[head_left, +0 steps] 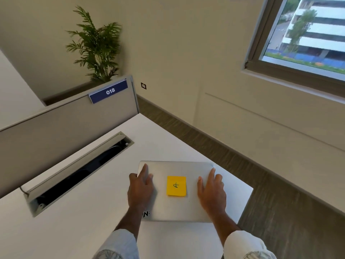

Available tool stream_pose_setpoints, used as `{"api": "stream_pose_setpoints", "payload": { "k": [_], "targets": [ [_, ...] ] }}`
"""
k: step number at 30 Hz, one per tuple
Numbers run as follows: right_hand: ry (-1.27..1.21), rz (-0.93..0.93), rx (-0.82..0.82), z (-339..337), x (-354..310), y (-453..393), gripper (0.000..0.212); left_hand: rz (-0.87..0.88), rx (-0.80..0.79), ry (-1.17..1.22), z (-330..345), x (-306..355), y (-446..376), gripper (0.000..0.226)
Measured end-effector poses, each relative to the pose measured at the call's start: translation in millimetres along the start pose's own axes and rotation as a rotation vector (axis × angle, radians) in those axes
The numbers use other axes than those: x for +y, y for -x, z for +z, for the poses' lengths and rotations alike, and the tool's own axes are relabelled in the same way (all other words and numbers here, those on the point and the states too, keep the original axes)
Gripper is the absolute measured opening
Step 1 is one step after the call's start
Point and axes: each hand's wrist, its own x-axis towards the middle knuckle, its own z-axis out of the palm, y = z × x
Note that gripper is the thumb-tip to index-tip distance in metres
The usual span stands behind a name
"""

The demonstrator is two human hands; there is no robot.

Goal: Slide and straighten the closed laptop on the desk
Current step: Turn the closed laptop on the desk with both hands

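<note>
Head view
Laptops: one laptop (177, 191), closed, silver, a flat rounded-corner slab with a matte metal lid.
Where: it lies on the white surface (84, 212) near the right end, its near right corner close to the surface's edge; its edges run skewed to that edge.
Notes: one yellow note (176, 186), square paper, stuck near the middle of the lid, with one handwritten mark.
Stickers: one black-and-white sticker (146, 214) at the lid's near left corner, partly covered by the left wrist, lettering not readable.
Hands: two, both bare, both palm down on the lid.
Left grip: left hand (141, 189) lies flat with fingers spread, on the lid's left side, the thumb hanging over the left edge; it pinches nothing.
Right grip: right hand (211, 191) lies flat with fingers spread, on the lid's right side, fingertips near the far right corner; it pinches nothing.
Sleeves: two, pale fabric, rolled at the forearm, both cut off by the bottom edge.
Cable trough: one long slot (78, 171) sunk in the surface, grey metal rim, its flap raised, dark inside; contents hard to make out.
Divider: one grey fabric panel (65, 124) behind the surface, with one dark blue tag (108, 91) reading 018.
Plant: one palm (97, 45) behind the divider, pot hidden.
Window: one window (306, 32), cut off at top and right, blurred building and tree outside.
Wall plate: one small dark square (143, 85), detail too small to tell.
Floor: brown streaked floor (261, 184) right of the surface.
</note>
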Motion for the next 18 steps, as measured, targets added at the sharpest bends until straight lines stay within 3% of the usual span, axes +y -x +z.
{"api": "stream_pose_setpoints", "payload": {
  "k": [14,18],
  "targets": [
    [-0.051,-0.174,-0.066,19.6,-94.5,52.6,0.072,-0.055,0.168,0.024,-100.2,-79.0,25.1,0.045],
    [-0.040,-0.222,-0.082,26.7,-121.2,73.3,0.072,-0.151,0.201,0.018,-126.4,-102.5,33.7,0.048]
  ]
}}
